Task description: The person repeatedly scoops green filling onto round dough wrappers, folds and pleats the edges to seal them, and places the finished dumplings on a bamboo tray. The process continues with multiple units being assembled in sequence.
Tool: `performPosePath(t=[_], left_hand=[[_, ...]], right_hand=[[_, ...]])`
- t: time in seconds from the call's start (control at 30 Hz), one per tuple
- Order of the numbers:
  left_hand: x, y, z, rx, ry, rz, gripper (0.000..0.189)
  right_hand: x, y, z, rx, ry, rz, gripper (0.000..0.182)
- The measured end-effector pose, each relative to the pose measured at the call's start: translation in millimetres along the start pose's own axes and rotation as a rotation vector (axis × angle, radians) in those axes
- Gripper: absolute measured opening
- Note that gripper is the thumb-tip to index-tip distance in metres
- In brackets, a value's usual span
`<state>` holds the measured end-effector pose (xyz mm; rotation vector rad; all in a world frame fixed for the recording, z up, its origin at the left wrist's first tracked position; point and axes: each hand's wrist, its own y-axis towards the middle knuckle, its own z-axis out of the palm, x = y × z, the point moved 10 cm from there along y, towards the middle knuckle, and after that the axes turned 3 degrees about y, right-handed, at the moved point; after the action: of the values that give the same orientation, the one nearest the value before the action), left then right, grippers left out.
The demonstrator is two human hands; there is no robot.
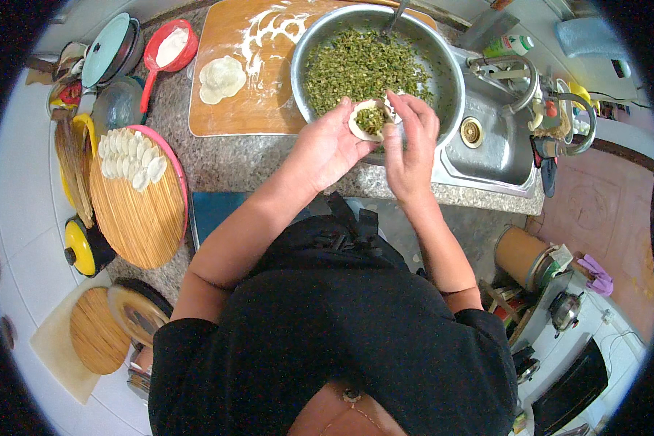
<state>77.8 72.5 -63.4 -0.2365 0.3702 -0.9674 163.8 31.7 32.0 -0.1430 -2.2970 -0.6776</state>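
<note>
My left hand (331, 143) cradles a round dough wrapper (355, 129) with chopped green filling (369, 120) on it. The fingers of my right hand (412, 143) pinch the wrapper's right edge. Both hands are over the near rim of a large steel bowl (300, 65) that holds more of the green filling, with a metal utensil handle (398, 16) leaning at its far side. Left of the bowl, a stack of flat dough wrappers (222, 79) lies on a floured wooden board (272, 117). Rows of folded dumplings (132, 155) rest on a round slatted tray (139, 223) further left.
A red scoop (191, 46) of flour stands beyond the tray, near a light-blue lid (105, 49). To the right are a steel sink (490, 158) and its curved faucet (531, 82). A yellow-lidded pot (82, 248) stands at the left.
</note>
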Motion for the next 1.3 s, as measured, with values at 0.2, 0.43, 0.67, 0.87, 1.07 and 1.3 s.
performPosePath(t=[0.2, 0.43, 0.67, 0.87, 1.07, 1.3], left_hand=[[-2, -3, 1, 0.054, 0.186, -0.114, 0.047], [1, -10, -1, 0.069, 0.380, -0.182, 0.044], [7, -14, -14, 0.031, 0.501, -0.239, 0.041], [7, -22, -8, 0.102, 0.562, -0.250, 0.046], [12, -22, -15, 0.052, 0.647, -0.246, 0.044], [13, -20, -28, 0.005, 0.596, -0.228, 0.037]], right_hand=[[-43, 8, -8, 0.103, -0.048, 0.157, 0.015], [-73, 0, 45, 0.508, 0.528, 0.506, 0.020], [-47, -1, 41, 0.485, 0.550, 0.384, 0.012], [-33, -1, 30, 0.420, 0.476, 0.303, 0.010], [-20, -5, 23, 0.400, 0.397, 0.199, 0.014], [-11, -12, 21, 0.387, 0.287, 0.069, 0.019]])
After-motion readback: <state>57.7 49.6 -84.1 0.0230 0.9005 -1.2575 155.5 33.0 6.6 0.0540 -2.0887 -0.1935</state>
